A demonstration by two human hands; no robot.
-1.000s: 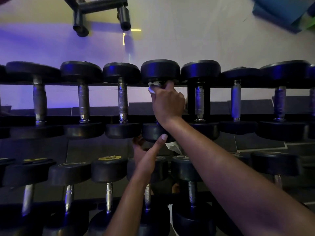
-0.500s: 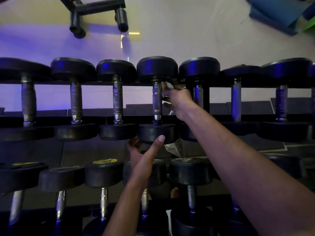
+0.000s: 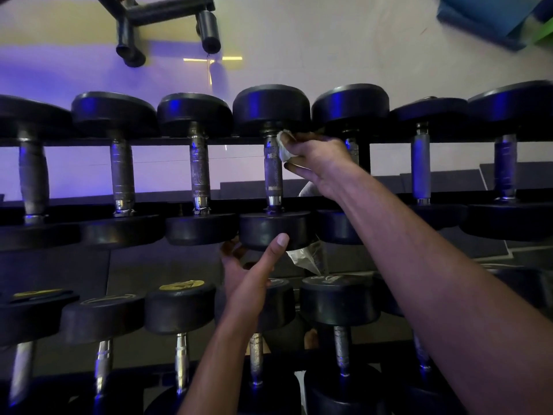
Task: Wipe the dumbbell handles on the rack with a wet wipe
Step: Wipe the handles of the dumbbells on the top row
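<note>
A black rack carries two rows of black dumbbells with metal handles. My right hand pinches a white wet wipe against the right side of the middle upper dumbbell's handle, near its top end. Below it, my left hand cups the near head of that same dumbbell from underneath, thumb up on its front. Part of a crumpled wrapper or wipe shows behind that head.
Upper-row neighbours stand close on both sides: one handle to the left, another to the right. The lower row sits under my forearms. A black metal bracket juts from the wall above. A blue mat is top right.
My right hand came off its full grip round the handle and shifted to the handle's right side, the wipe now against the upper part. The left hand stayed under the near head.
</note>
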